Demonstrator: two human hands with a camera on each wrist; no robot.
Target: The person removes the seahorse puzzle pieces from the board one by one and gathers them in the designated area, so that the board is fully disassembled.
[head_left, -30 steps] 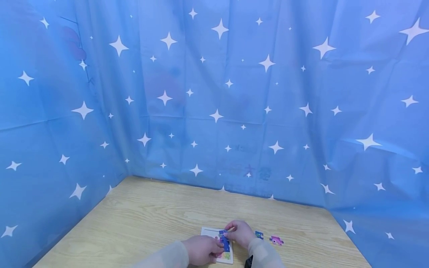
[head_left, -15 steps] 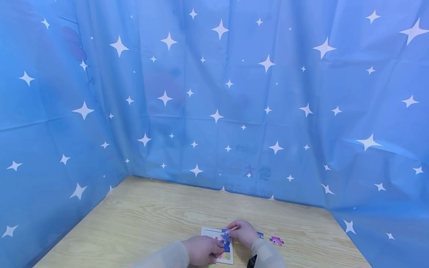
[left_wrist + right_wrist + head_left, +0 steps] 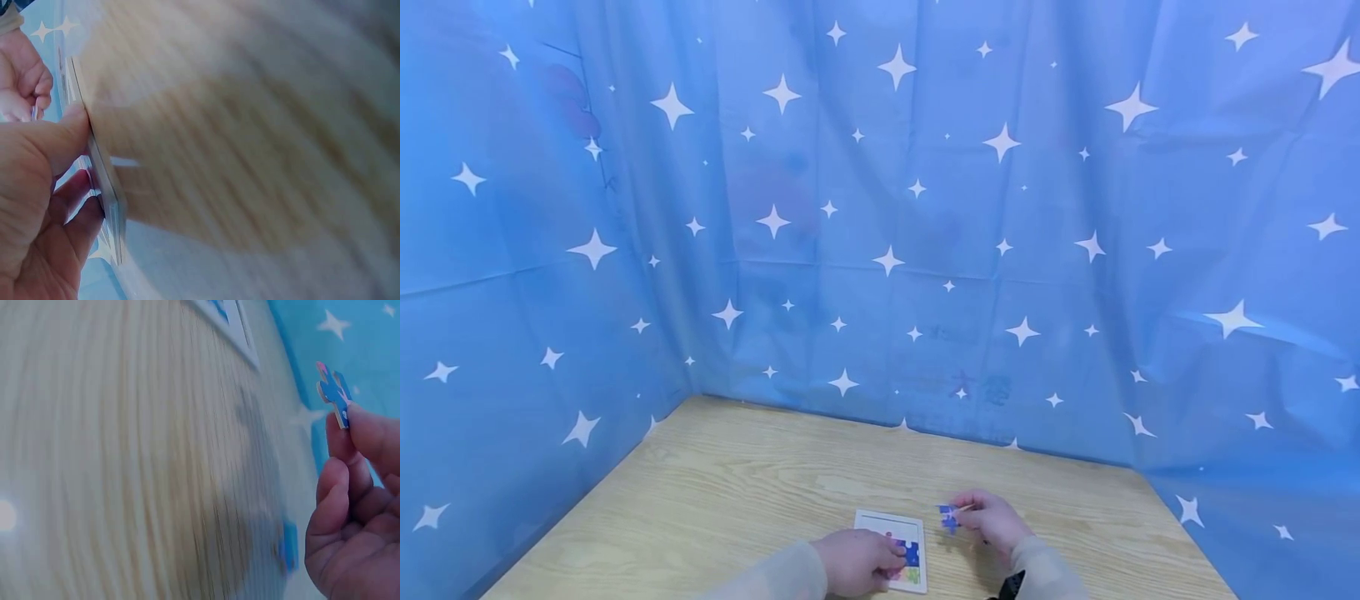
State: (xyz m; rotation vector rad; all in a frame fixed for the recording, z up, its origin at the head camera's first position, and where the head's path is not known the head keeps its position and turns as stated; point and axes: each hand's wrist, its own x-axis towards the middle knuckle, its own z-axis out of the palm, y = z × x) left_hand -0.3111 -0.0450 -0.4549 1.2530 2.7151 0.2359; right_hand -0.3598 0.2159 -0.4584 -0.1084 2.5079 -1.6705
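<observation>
A white-rimmed jigsaw puzzle tray (image 3: 922,542) lies on the table, with blue pieces (image 3: 912,552) and yellow-green ones near its front right and bare white toward the back left. My left hand (image 3: 859,562) holds it at the left, fingertips over the pieces; in the left wrist view the thumb lies along the tray's edge (image 3: 103,169). Off the tray's right side, my right hand (image 3: 995,521) pinches a blue puzzle piece (image 3: 948,518) between thumb and forefinger. That puzzle piece (image 3: 336,394) is raised above the table in the right wrist view, with a spot of pink on it.
A blurred blue piece (image 3: 289,545) lies on the wooden table (image 3: 760,467) below my right hand, hidden behind that hand in the head view. A blue curtain with white stars (image 3: 887,261) closes off the back and sides. A black band (image 3: 1011,587) shows at my right wrist.
My right hand has lifted the blue puzzle piece off the tray's back right corner and moved it right, covering the loose pieces there. My left hand stays on the tray.
</observation>
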